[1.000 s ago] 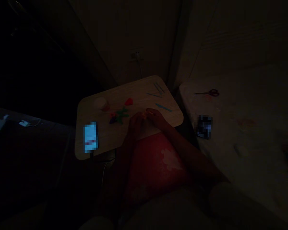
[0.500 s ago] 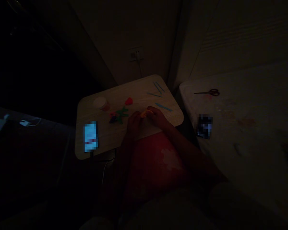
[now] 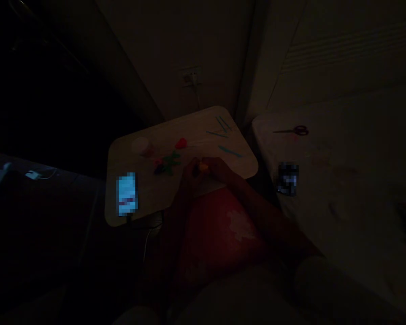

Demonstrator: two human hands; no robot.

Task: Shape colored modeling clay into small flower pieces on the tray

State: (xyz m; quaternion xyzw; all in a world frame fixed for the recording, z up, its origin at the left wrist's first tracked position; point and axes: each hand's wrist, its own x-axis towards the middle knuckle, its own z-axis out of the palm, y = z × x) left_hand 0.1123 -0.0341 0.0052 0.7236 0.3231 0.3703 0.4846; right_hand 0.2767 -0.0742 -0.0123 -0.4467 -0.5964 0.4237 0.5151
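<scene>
The scene is very dark. Both my hands meet over the near right part of a small wooden table (image 3: 145, 207). My left hand (image 3: 188, 177) and my right hand (image 3: 219, 169) pinch a small orange lump (image 3: 203, 167) between their fingertips. Just left of the hands lies a green and multicoloured modelled figure (image 3: 167, 163), and a red lump (image 3: 180, 143) sits behind it.
A lit phone (image 3: 126, 193) lies at the table's near left corner. A small pale tub (image 3: 141, 145) stands at the back left, thin teal sticks (image 3: 223, 128) at the back right. Scissors (image 3: 292, 131) and a dark small object (image 3: 287, 179) lie on the pale surface to the right.
The hands stay together on the orange lump and have shifted slightly; the picture has grown a little darker.
</scene>
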